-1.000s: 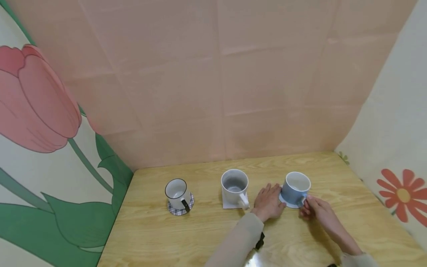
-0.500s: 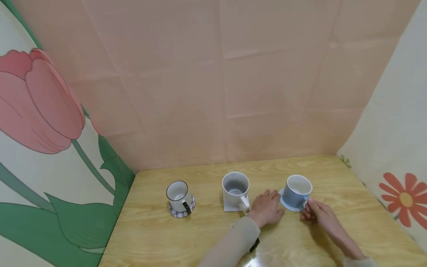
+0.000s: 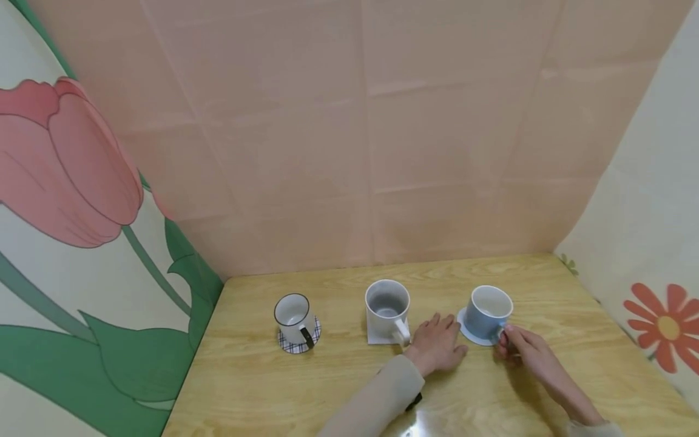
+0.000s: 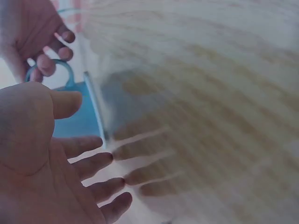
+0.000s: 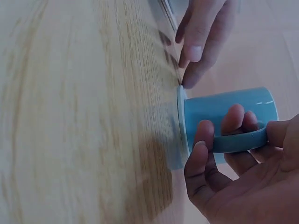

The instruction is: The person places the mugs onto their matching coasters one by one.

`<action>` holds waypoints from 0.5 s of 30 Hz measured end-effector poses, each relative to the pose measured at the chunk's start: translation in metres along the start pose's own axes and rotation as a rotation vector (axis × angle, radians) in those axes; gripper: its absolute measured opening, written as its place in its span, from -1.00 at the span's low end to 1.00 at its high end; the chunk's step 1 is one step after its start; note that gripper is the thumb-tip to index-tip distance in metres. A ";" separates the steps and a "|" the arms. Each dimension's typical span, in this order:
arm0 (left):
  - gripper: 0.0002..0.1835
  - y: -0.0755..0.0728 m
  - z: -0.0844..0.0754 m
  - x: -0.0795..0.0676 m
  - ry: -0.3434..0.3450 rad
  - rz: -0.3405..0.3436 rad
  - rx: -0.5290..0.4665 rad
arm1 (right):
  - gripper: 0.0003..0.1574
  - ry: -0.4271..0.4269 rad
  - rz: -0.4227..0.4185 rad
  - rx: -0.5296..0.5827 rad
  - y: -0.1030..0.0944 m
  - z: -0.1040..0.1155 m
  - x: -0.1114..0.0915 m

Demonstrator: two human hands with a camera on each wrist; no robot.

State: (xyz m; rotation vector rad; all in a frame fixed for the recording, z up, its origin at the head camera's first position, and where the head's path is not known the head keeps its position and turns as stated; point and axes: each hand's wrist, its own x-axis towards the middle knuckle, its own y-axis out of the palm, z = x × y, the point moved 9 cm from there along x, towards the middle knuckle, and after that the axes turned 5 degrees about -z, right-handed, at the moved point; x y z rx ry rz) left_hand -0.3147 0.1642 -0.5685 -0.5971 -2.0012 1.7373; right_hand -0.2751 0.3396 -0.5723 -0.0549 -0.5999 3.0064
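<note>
A light blue mug (image 3: 485,321) with a white inside stands upright on a round pale blue coaster (image 3: 467,331) at the right of the table. My right hand (image 3: 528,351) holds its handle; the right wrist view has the fingers curled through and around the blue handle (image 5: 240,142). To the left of the coaster, my left hand (image 3: 435,345) rests with its fingers extended, fingertips pointing away from me. Seen from the left wrist, its fingers (image 4: 88,165) are spread and hold nothing, with the fingertips close to the coaster (image 4: 96,109).
Left of my left hand is a white mug (image 3: 381,323) on a square white coaster (image 3: 374,338). Farther left, a smaller black-rimmed white mug (image 3: 289,332) stands on a round plaid coaster (image 3: 293,348). A pink backdrop (image 3: 300,152) rises behind the wooden table (image 3: 235,376).
My left hand has shifted a little left, off the edge of the blue coaster where its thumb was. The right hand keeps holding the blue mug's handle. The head view has tilted slightly.
</note>
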 end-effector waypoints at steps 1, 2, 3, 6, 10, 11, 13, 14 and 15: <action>-0.39 -0.002 0.001 0.000 -0.004 -0.002 -0.006 | -0.30 0.002 -0.004 -0.008 -0.001 0.000 0.000; -0.40 -0.004 0.001 0.000 -0.006 -0.007 -0.008 | -0.30 0.005 -0.008 -0.017 -0.002 -0.001 0.001; -0.40 -0.006 0.001 0.000 -0.007 -0.014 -0.006 | -0.30 0.006 -0.015 -0.032 -0.003 -0.001 0.001; -0.41 -0.015 0.001 -0.002 -0.003 -0.037 0.001 | -0.36 -0.006 -0.050 -0.085 -0.011 -0.002 0.003; -0.40 -0.026 -0.003 -0.006 0.009 -0.052 -0.003 | -0.53 -0.094 -0.108 -0.185 -0.023 0.005 0.004; -0.40 -0.028 -0.003 -0.007 0.012 -0.054 -0.001 | -0.58 -0.118 -0.125 -0.206 -0.025 0.008 0.004; -0.38 -0.034 -0.004 -0.011 0.019 -0.058 0.003 | -0.69 -0.189 -0.163 -0.262 -0.030 0.016 0.006; -0.37 -0.037 -0.005 -0.013 0.023 -0.060 0.008 | -0.75 -0.222 -0.182 -0.291 -0.031 0.020 0.006; -0.37 -0.040 -0.005 -0.015 0.028 -0.067 0.006 | -0.79 -0.244 -0.197 -0.314 -0.033 0.023 0.006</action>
